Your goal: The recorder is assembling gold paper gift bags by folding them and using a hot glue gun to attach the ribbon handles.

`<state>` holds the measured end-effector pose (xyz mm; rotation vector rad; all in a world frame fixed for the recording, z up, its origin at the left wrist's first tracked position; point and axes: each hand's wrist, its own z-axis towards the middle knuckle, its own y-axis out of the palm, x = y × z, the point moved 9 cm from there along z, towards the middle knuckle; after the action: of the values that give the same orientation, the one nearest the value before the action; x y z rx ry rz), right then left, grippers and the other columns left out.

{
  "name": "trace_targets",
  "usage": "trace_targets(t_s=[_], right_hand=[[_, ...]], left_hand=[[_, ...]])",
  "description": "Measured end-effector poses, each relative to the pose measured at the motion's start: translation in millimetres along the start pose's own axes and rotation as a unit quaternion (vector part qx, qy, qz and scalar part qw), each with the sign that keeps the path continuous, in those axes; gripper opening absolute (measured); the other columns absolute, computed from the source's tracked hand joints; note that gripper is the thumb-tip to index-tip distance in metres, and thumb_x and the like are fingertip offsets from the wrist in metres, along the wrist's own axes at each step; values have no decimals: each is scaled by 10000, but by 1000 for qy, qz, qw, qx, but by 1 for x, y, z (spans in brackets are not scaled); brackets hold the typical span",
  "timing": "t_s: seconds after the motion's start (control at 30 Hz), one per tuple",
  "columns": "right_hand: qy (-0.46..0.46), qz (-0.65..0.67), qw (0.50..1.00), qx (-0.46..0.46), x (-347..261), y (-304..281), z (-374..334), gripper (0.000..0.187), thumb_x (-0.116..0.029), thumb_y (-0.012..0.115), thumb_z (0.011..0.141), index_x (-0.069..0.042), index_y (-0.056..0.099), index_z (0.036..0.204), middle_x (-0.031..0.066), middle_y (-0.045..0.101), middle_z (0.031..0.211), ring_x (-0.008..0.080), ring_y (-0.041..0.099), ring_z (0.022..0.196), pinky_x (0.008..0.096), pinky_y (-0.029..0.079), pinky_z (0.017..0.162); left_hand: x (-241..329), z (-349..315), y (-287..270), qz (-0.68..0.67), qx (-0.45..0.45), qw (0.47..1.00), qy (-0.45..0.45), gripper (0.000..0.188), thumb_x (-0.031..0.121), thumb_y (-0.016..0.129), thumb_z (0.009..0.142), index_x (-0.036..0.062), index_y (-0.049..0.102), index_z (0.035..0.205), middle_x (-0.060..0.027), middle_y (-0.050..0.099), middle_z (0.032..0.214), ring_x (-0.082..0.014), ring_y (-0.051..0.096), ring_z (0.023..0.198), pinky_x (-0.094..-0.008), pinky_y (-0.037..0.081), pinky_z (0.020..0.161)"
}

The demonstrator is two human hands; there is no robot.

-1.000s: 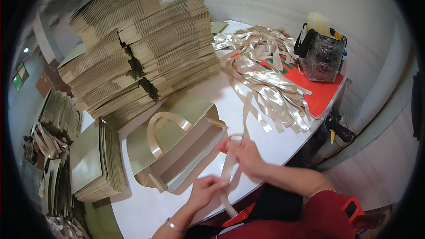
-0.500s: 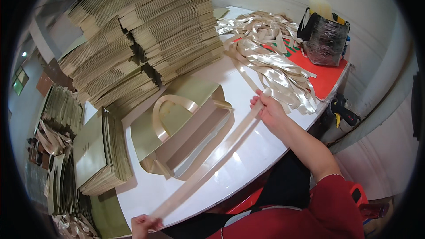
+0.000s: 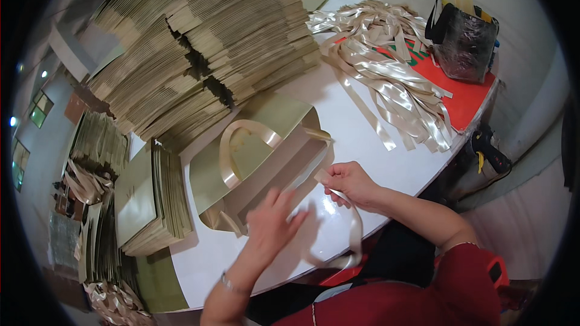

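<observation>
A gold-green paper bag (image 3: 241,151) lies on its side on the white table, its mouth facing me. One satin ribbon handle (image 3: 226,151) loops up from the bag's upper panel. My right hand (image 3: 353,184) pinches a beige satin ribbon (image 3: 356,229) near one end, just right of the bag's mouth. The rest of that ribbon hangs in a loose loop over the table's near edge. Over the bag's near edge is my left hand (image 3: 272,220), fingers spread and a little blurred, with nothing seen in it.
Tall stacks of folded paper bags (image 3: 205,42) fill the back left. A smaller bag stack (image 3: 154,196) stands left of the open bag. Loose ribbons (image 3: 386,84) lie heaped at the back right on a red sheet (image 3: 465,104), beside a plastic-wrapped black container (image 3: 462,45).
My left hand has let go of the ribbon's lower end and moved up to the bag. My right hand has come nearer and lower, and the stretched ribbon has gone slack.
</observation>
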<state>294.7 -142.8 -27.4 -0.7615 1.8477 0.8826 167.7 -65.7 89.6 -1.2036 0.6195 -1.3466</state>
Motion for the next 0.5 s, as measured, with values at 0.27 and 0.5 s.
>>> trace_targets(t_s=[0.27,0.5], right_hand=[[-13,3,997,72,-18,-8,-7,174,-176,620,868,-12,586,817,39,581,660,80,520,507,230,392,395],[-184,-86,971,122,-30,7,2,220,-220,624,849,-12,603,780,18,577,621,52,491,523,228,389,443]], left_hand=[[-73,64,65,-315,-178,895,-261,216,243,633,835,36,585,796,-37,524,717,-135,511,662,-283,418,593],[-86,51,79,-507,-173,766,-356,144,190,637,850,49,612,841,-45,599,817,-140,597,739,-285,486,646]])
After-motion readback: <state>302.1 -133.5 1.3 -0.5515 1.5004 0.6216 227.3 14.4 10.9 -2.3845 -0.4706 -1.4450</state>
